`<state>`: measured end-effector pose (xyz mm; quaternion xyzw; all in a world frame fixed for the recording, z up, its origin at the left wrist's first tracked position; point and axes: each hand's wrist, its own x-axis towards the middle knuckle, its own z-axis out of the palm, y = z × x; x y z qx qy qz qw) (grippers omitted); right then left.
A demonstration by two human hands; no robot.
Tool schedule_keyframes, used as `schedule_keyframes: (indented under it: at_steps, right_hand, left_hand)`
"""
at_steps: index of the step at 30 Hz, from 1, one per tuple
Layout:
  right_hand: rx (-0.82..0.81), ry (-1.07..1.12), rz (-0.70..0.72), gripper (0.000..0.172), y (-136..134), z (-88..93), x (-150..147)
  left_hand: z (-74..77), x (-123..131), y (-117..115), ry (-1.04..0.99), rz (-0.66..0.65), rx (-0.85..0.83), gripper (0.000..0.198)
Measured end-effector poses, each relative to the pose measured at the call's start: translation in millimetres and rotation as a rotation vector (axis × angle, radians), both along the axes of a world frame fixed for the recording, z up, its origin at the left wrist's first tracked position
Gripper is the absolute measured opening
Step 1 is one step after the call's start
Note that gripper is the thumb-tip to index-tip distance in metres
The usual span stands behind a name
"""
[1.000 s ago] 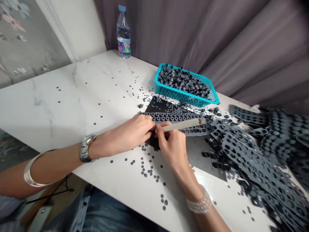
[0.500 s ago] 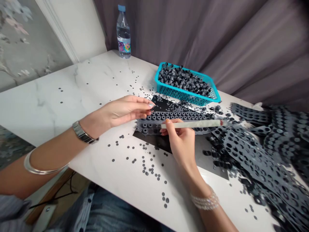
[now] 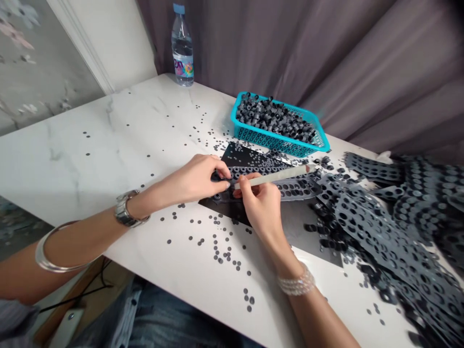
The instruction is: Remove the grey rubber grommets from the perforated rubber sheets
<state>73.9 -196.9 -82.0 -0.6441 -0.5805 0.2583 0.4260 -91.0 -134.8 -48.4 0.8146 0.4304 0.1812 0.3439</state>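
Observation:
My right hand (image 3: 264,200) is closed around a slim, pale, pen-like tool (image 3: 281,177) with a reddish band near its far end. Its near tip meets a dark grey rubbery sheet (image 3: 300,187) with rows of round rings and holes. My left hand (image 3: 203,176) is bent over the sheet's left end, thumb and forefinger curled towards the tool's tip. Whatever lies between those fingers is too small to make out. Under the sheet lies a flat black board (image 3: 308,222).
A turquoise basket (image 3: 268,140) full of small dark ring-shaped pieces stands behind the board. Punched grey sheets (image 3: 377,232) are heaped at the right. Small dark discs (image 3: 227,255) litter the white table (image 3: 137,270). A water bottle (image 3: 183,53) stands at the back.
My left hand has curled its fingers and come down beside the tool's tip. My right hand has shifted slightly left, and the tool's far end has tilted up and back.

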Motion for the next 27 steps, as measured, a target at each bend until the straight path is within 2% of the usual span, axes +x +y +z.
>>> schedule_keyframes:
  at_steps: [3, 7, 10, 12, 15, 17, 19, 21, 24, 27]
  right_hand:
    - [0.005, -0.029, 0.016, 0.035, 0, 1.2, 0]
    - [0.017, -0.114, 0.035, 0.032, 0, 3.7, -2]
    - [0.026, -0.195, 0.036, 0.029, -1, 5.8, -5]
    - [0.032, -0.246, 0.029, 0.029, -2, 7.3, -8]
    - [0.033, -0.278, 0.017, 0.028, -2, 8.2, -10]
    - [0.020, -0.242, 0.016, 0.028, -2, 7.2, -9]
    - [0.015, -0.150, 0.013, 0.030, -1, 5.0, -7]
    - [0.023, -0.027, -0.009, 0.033, -2, 2.9, -4]
    - [0.034, 0.127, -0.063, 0.035, -3, 1.9, -1]
    - [0.035, 0.182, -0.093, 0.033, -5, 2.9, 0]
  left_hand:
    - [-10.6, -2, -2, 0.112, -0.084, 0.198, 0.021]
    - [-22.5, -1, -2, 0.146, -0.119, 0.256, 0.016]
    - [-20.7, 2, -4, 0.143, -0.135, 0.255, 0.015]
    - [-12.3, 1, -4, 0.113, -0.146, 0.212, 0.016]
    - [6.8, -8, 0, -0.009, -0.062, 0.038, 0.013]
    - [17.6, -16, 5, -0.189, 0.101, -0.084, 0.015]
    - [22.3, -21, 11, -0.373, 0.230, -0.211, 0.020]
    - [20.4, -22, 16, -0.485, 0.249, -0.379, 0.020]
    - [9.9, -18, 19, -0.608, 0.195, -0.650, 0.017]
    - [-0.1, -11, 19, -0.739, 0.194, -0.825, 0.016]
